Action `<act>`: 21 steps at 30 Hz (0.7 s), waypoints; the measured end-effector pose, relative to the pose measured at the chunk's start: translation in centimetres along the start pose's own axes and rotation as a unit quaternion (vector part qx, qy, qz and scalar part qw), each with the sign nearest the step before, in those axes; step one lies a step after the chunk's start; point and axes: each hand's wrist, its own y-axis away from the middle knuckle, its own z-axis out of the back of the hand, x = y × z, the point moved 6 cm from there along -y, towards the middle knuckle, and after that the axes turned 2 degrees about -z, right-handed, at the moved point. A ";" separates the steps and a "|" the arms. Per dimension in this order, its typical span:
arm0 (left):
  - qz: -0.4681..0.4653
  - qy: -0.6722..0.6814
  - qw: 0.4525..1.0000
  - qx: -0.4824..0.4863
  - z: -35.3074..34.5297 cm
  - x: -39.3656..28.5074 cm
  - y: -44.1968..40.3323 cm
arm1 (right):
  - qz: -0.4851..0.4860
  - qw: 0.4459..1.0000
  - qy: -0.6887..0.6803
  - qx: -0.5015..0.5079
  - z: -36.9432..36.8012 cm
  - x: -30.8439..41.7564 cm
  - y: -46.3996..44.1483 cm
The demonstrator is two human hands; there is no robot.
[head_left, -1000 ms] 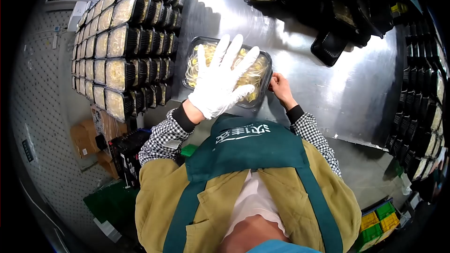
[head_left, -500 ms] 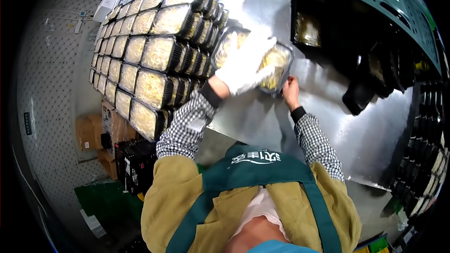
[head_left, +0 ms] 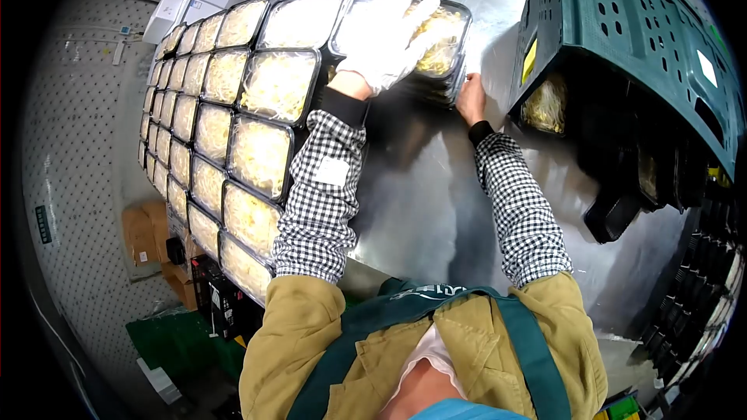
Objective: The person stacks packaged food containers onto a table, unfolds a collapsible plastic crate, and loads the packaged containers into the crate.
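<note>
White-gloved left grip (head_left: 389,43) lies spread atop the tray stack (head_left: 449,54); right grip (head_left: 471,99) touches its side, closure unclear. Filled rows (head_left: 212,131) already line the desk's (head_left: 412,210) left edge; 1 pack (head_left: 546,106) shows inside the crate (head_left: 622,23).

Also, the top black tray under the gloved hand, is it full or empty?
Looks full: bean sprouts reach close to the black tray rim on the side the left hand leaves uncovered.
</note>
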 end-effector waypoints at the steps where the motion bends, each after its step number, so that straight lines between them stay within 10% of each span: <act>1: 0.021 0.020 0.999 0.023 0.3 0.2 0.0 | -0.012 1.000 -0.020 0.004 -0.4 0.0 -0.2; 9: 0.043 0.043 0.997 0.054 0.4 1.4 -0.2 | 0.096 0.985 -0.139 -0.018 5.4 -1.3 5.0; 12: 0.060 -0.015 0.995 0.071 0.8 1.2 0.4 | 0.026 0.988 -0.111 -0.103 13.6 -2.2 9.6; 16: 0.106 0.041 0.992 -0.052 2.8 -0.5 1.0 | 0.197 0.895 0.153 -0.371 29.8 -2.7 10.1; 19: 0.146 0.114 0.951 -0.247 7.4 -8.9 1.3 | 0.192 0.876 0.392 -0.205 34.8 -3.1 5.5; 21: 0.216 0.292 0.918 -0.159 3.1 -13.7 3.1 | 0.234 0.843 0.473 -0.103 36.5 -3.8 3.3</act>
